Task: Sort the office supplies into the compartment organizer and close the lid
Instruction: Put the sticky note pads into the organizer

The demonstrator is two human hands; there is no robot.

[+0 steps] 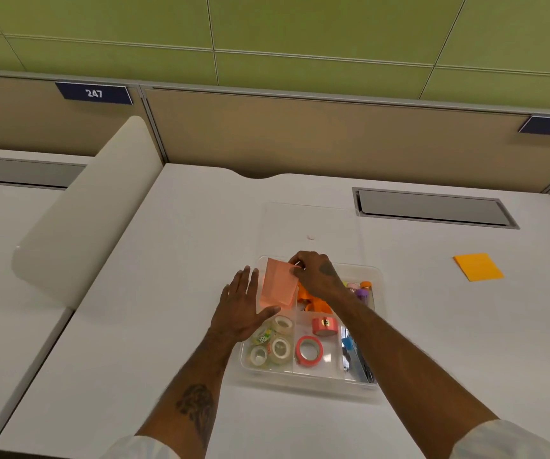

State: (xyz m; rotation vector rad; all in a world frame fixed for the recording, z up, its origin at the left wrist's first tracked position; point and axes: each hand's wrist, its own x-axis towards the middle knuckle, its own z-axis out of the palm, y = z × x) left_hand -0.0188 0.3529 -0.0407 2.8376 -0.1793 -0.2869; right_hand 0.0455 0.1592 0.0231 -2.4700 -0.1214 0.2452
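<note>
A clear compartment organizer sits on the white desk in front of me. Its clear lid lies flat just behind it. My right hand pinches the top edge of a salmon-pink sticky note pad, tilted over the organizer's back left compartment. My left hand is spread flat with straight fingers, its thumb touching the pad's lower edge. Several clear tape rolls fill the front left compartment. Two red tape rolls lie in the middle one. An orange sticky note pad lies on the desk to the right.
A white curved divider panel stands at the left of the desk. A grey cable hatch is set into the desk at the back right. Small coloured items and dark tools fill the organizer's right compartments.
</note>
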